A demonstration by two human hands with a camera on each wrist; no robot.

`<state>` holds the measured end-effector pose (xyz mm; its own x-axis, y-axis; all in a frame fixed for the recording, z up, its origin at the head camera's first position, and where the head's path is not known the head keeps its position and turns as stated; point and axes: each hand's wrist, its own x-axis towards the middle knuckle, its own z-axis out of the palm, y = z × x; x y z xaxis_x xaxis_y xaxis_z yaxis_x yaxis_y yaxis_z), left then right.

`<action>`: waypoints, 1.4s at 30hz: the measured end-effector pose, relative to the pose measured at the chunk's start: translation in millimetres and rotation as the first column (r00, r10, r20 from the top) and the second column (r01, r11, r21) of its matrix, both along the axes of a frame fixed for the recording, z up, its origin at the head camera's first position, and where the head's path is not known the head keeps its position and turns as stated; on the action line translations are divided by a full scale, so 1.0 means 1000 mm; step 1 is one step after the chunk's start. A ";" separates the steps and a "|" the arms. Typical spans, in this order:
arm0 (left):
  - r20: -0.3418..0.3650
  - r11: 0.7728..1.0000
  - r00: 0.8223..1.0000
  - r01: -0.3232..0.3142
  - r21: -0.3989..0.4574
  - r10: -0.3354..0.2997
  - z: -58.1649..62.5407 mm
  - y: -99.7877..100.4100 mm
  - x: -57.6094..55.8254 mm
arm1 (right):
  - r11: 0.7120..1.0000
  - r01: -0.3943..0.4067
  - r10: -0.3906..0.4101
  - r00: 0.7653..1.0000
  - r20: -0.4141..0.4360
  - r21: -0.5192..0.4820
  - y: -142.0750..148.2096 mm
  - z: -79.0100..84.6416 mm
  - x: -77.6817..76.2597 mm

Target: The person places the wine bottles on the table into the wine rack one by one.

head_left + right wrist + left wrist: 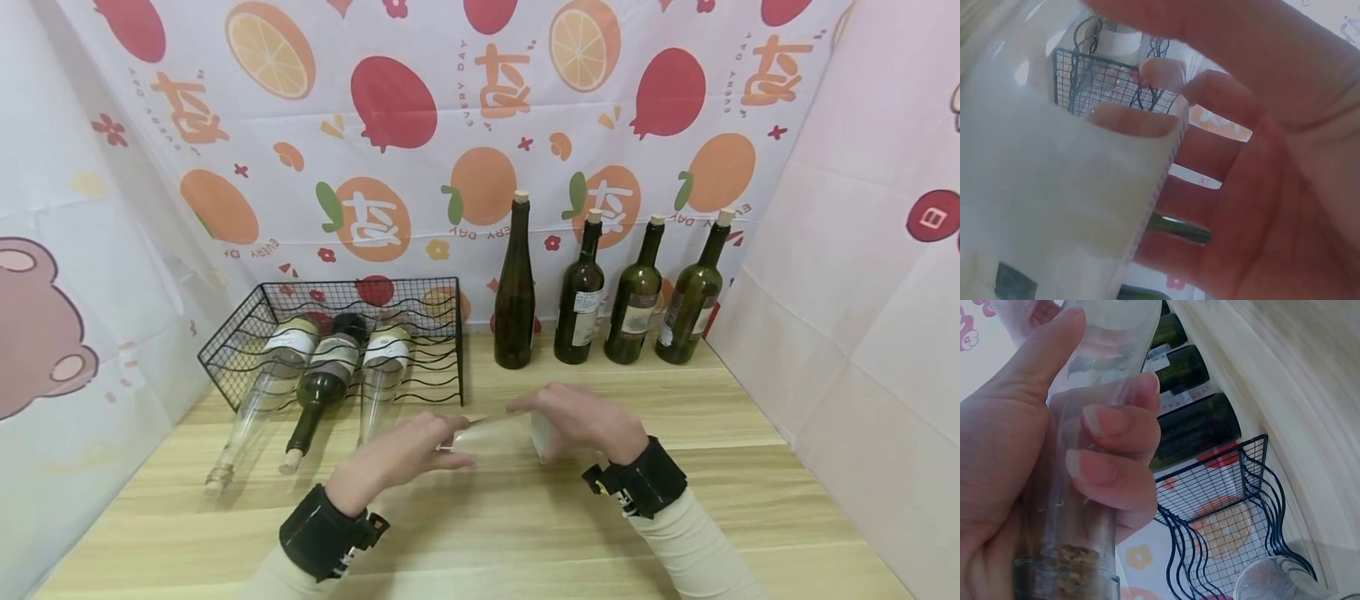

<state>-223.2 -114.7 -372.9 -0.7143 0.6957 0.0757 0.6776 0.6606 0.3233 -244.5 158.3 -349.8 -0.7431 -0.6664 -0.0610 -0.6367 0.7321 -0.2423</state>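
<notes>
Left hand (401, 454) grips the clear glass bottle (491, 437) by its neck, nine o'clock; right hand (581, 421) apparently curls round its base, three o'clock. Likely slippery, fragile: support both ends.

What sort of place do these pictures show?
Probably a staged tabletop corner: printed sheets hang around a wood-grain table, which holds a black wire rack and four upright bottles.
</notes>
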 end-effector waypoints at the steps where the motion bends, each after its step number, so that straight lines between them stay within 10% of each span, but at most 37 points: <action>1: -0.006 1.000 1.000 0.005 0.001 -0.005 0.001 -0.001 0.000 | 1.000 -0.001 0.001 1.000 -0.003 -0.009 0.001 0.000 -0.001; 42: 0.076 0.976 0.979 -0.197 0.092 0.190 0.014 -0.093 0.041 | 0.997 0.066 -0.065 0.997 0.029 -0.041 0.040 0.009 -0.017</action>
<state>-182.0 -208.1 -359.3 -0.8403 0.5354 0.0847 0.5150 0.7397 0.4331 -261.6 198.2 -340.3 -0.7835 -0.6189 -0.0553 -0.5803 0.7606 -0.2910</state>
